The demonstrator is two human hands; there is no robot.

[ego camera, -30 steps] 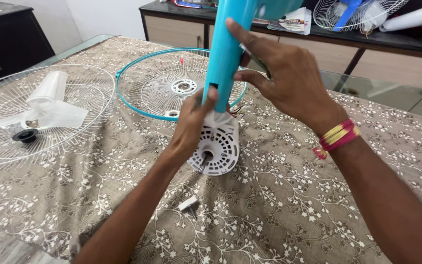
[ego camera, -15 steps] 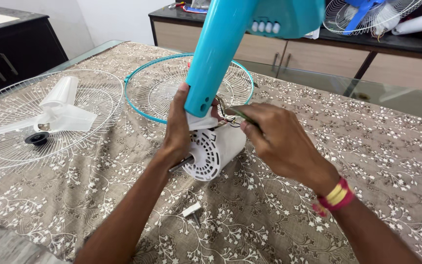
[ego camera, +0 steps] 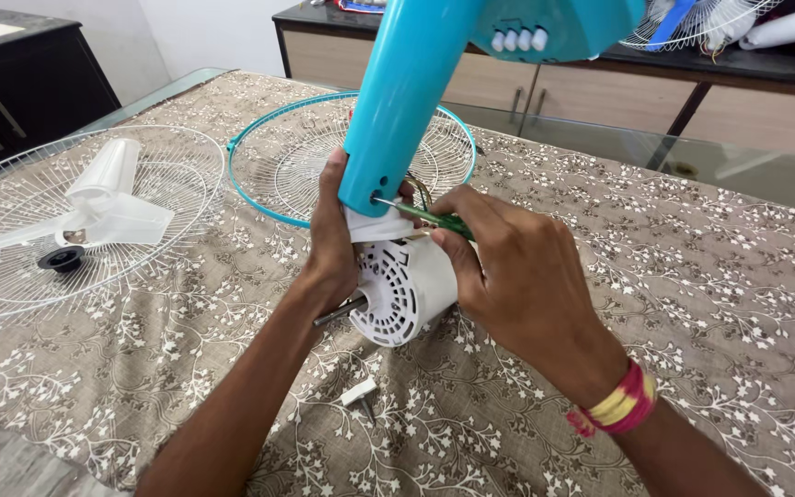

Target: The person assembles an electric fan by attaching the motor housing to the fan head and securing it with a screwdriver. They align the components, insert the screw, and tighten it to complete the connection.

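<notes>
A teal fan stand (ego camera: 404, 101) leans over a white motor housing (ego camera: 404, 287) lying on the patterned tablecloth (ego camera: 600, 276). My left hand (ego camera: 330, 239) grips the joint where the stand's lower end meets the motor. My right hand (ego camera: 508, 267) holds a green-handled screwdriver (ego camera: 425, 217), its tip at a hole near the stand's lower end. A metal shaft (ego camera: 338, 313) sticks out of the motor's front. Thin wires show between stand and motor.
A teal-rimmed wire guard (ego camera: 273, 161) lies behind the motor. At left a white guard (ego camera: 11, 267) carries a white fan blade (ego camera: 103, 198) and a black cap (ego camera: 60, 259). A small white part (ego camera: 359, 394) lies near the front. More fans sit on the back counter (ego camera: 692, 64).
My right hand came down from the stand's upper part to its lower end and set the screwdriver tip at the hole. The stand tilted further; the motor turned slightly.
</notes>
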